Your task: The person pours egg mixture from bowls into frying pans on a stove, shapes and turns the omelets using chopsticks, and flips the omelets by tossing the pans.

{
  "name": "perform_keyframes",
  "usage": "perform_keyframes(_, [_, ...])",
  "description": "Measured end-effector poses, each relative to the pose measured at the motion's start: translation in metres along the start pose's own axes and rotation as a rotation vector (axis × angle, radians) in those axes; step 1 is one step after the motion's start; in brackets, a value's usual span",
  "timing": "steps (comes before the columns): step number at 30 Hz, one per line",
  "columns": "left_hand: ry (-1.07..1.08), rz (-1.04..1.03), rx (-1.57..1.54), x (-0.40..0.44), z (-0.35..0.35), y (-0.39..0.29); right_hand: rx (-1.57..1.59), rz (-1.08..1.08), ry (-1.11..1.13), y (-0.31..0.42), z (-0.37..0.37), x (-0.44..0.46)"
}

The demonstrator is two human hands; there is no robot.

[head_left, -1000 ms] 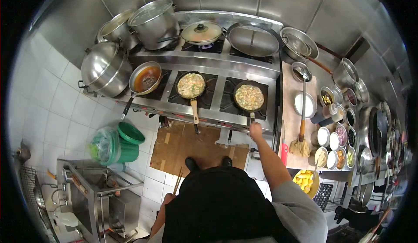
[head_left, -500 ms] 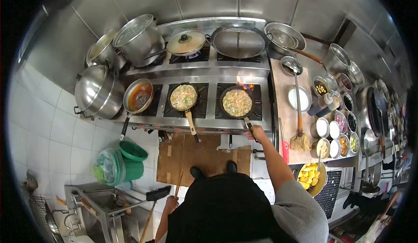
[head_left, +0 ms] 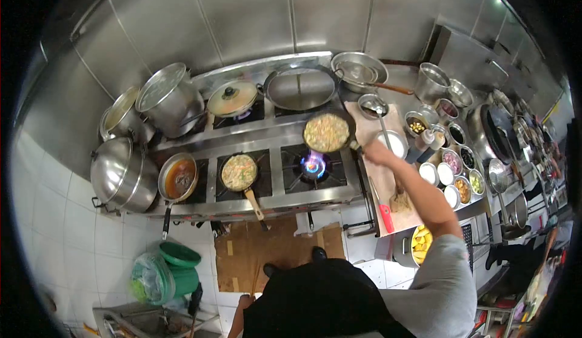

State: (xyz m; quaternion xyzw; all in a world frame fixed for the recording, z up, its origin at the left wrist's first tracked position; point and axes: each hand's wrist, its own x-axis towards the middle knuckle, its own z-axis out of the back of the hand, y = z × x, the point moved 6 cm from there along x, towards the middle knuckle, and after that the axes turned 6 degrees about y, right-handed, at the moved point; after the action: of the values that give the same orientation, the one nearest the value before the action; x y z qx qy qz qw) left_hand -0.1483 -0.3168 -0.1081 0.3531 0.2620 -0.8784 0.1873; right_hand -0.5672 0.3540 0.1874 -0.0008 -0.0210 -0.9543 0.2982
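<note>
My right hand (head_left: pixel 377 153) is closed around the handle of a dark frying pan (head_left: pixel 351 123), raised above the stove towards the back right. In this pan lies a pale omelette-like mixture (head_left: pixel 327 132) with orange and green bits. Under and in front of it, a lit burner (head_left: pixel 313 166) shows a blue flame. Low at my side, my left hand (head_left: pixel 245 301) grips long thin chopsticks (head_left: pixel 254 279), pointing forward. Another frying pan (head_left: pixel 253 201) with a similar mixture sits on the middle burner. To its left, a pan (head_left: pixel 167 217) holds brown liquid.
Behind are a lidded pan (head_left: pixel 233 98), a wide pan (head_left: pixel 301 90) and a tall pot (head_left: pixel 168 89). The right counter carries a ladle (head_left: pixel 384 129), a red-handled knife (head_left: pixel 385 217), squeeze bottles (head_left: pixel 425 139) and several ingredient bowls (head_left: pixel 428 173). A green bin (head_left: pixel 181 290) stands at left.
My right hand has lifted the frying pan off the front right burner, up and back, uncovering the flame. My left hand still holds the chopsticks. The view has shifted.
</note>
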Motion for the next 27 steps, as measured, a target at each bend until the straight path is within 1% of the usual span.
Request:
perform_keyframes(1, [0.010,-0.013,-0.006,0.000,0.003,-0.008,-0.072,-0.059,-0.060,-0.028,0.032,0.006])
perform_keyframes(2, [0.013,-0.023,-0.013,0.002,0.005,-0.014,0.478,-0.537,-0.007,-0.030,0.106,-0.002])
perform_keyframes(3, [0.014,-0.032,-0.021,0.003,0.008,-0.022,-0.006,-0.191,-0.184,-0.051,0.139,0.008])
perform_keyframes(4, [0.016,-0.040,-0.024,0.005,0.012,-0.030,0.263,-0.431,-0.178,-0.030,0.220,0.003])
perform_keyframes(5, [0.014,-0.047,-0.027,0.010,0.016,-0.039,0.294,-0.489,-0.292,-0.027,0.274,0.002])
perform_keyframes(6, [0.013,-0.049,-0.030,0.015,0.021,-0.048,-0.049,-0.320,-0.222,-0.003,0.332,0.006])
perform_keyframes(7, [0.013,-0.050,-0.025,0.021,0.026,-0.060,0.261,-0.580,-0.395,-0.014,0.370,0.000])
perform_keyframes(8, [0.006,-0.054,-0.024,0.026,0.033,-0.072,0.180,-0.538,-0.549,-0.009,0.406,0.001])
perform_keyframes(10, [0.002,-0.054,-0.026,0.033,0.047,-0.092,0.126,-0.486,-0.712,-0.007,0.455,0.006])
perform_keyframes(11, [-0.002,-0.057,-0.031,0.035,0.052,-0.102,0.090,-0.448,-0.764,-0.018,0.463,0.011])
perform_keyframes(12, [-0.002,-0.057,-0.033,0.038,0.055,-0.108,0.060,-0.409,-0.809,-0.034,0.459,0.021])
perform_keyframes(13, [-0.003,-0.060,-0.035,0.038,0.058,-0.111,0.092,-0.473,-0.781,-0.044,0.448,0.028])
perform_keyframes(15, [-0.001,-0.058,-0.039,0.035,0.063,-0.109,0.201,-0.476,-0.760,-0.071,0.399,0.043])
perform_keyframes(16, [0.003,-0.058,-0.040,0.033,0.063,-0.106,0.442,-0.566,-0.611,-0.071,0.370,0.046])
perform_keyframes(18, [0.006,-0.059,-0.041,0.027,0.061,-0.095,0.611,-0.591,-0.547,-0.050,0.316,0.046])
perform_keyframes(20, [0.006,-0.059,-0.040,0.019,0.061,-0.081,0.787,-0.596,-0.421,-0.035,0.250,0.045])
perform_keyframes(22, [0.007,-0.066,-0.036,0.008,0.057,-0.058,1.007,-0.727,-0.321,-0.011,0.175,0.035])
perform_keyframes(23, [0.010,-0.071,-0.030,-0.001,0.055,-0.043,1.103,-0.761,-0.278,-0.004,0.126,0.030])
perform_keyframes(24, [0.006,-0.090,-0.020,-0.009,0.056,-0.027,1.070,-0.748,-0.233,0.000,0.074,0.024])
perform_keyframes(26, [0.006,-0.118,0.014,-0.023,0.061,0.004,1.276,-0.884,-0.115,0.048,0.011,-0.003])
perform_keyframes(27, [0.003,-0.134,0.026,-0.032,0.067,0.023,1.227,-0.901,-0.146,0.071,-0.010,-0.018])
